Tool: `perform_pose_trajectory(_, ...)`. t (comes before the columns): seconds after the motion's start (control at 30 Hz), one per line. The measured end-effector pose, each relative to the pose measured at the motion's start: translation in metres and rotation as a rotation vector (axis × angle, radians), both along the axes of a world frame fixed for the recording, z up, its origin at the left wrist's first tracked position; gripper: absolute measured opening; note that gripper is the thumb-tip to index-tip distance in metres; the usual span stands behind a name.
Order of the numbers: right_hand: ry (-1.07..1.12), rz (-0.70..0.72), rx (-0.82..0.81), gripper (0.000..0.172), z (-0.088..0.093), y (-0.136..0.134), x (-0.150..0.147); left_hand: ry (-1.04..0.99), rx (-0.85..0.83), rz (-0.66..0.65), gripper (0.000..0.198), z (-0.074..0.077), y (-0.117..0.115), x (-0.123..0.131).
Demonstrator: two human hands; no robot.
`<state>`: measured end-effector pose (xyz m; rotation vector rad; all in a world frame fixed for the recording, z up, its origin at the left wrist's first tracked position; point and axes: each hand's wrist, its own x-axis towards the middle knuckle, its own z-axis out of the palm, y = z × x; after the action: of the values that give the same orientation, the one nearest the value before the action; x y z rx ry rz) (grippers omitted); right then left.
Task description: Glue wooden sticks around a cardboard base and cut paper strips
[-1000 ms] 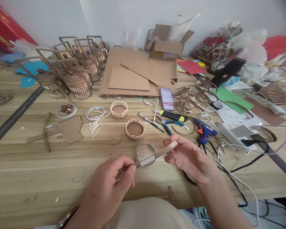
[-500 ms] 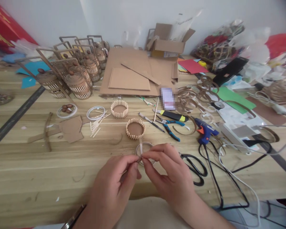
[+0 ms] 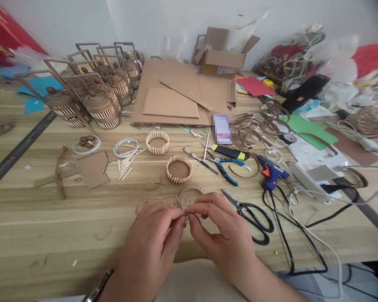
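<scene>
My left hand (image 3: 154, 239) and my right hand (image 3: 222, 230) meet at the fingertips near the front of the table, both closed in a pinch. Between them is a thin strip (image 3: 179, 202); a narrow end sticks up past the left fingertips, and the fingers hide most of it. Just behind the fingertips lies a pale ring (image 3: 190, 189), partly covered by my hands. Beyond it stands a small round basket base (image 3: 179, 170) with short wooden sticks round a brown cardboard disc. A similar base (image 3: 157, 143) is farther back. Black-handled scissors (image 3: 250, 214) lie beside my right hand.
Blue pliers (image 3: 227, 170), a utility knife (image 3: 229, 152), a pen (image 3: 200, 160) and a blue glue gun (image 3: 272, 172) with its cord lie to the right. Loose sticks (image 3: 126, 165) and white rings (image 3: 126, 147) are left. Finished lidded baskets (image 3: 101, 111) and cardboard sheets (image 3: 170, 102) stand behind.
My hands have shifted slightly down and my right hand turned a little, uncovering more of the scissors. The strip between my fingers now points up and left instead of straight up.
</scene>
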<state>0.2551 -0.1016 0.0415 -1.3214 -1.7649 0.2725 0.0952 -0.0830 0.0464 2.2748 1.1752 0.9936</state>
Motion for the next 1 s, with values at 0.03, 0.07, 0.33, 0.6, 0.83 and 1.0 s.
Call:
perform_pose_trajectory(0.03,-0.004,0.004,-0.004,0.015,0.000,0.000,0.000,0.011,0.011,-0.010,0.014,0.000,0.000,0.000)
perform_pose_trajectory(0.07,-0.011,0.009,-0.006,0.015,0.000,0.000,0.001,0.023,0.019,-0.018,0.014,-0.001,0.000,0.000)
perform_pose_trajectory(0.33,-0.063,0.093,-0.051,0.015,0.004,0.003,0.009,0.044,0.052,-0.068,0.015,-0.001,0.001,0.000)
perform_pose_trajectory(0.6,-0.006,0.221,-0.200,0.016,0.008,0.004,0.017,0.005,-0.065,-0.120,0.015,-0.001,0.001,-0.002)
perform_pose_trajectory(0.83,0.161,0.254,-0.362,0.019,0.012,0.006,0.020,-0.032,-0.143,-0.148,0.017,0.004,0.000,-0.003)
perform_pose_trajectory(1.0,0.109,0.230,-0.294,0.017,0.010,0.005,0.019,-0.024,-0.148,-0.137,0.016,0.003,0.000,-0.003)
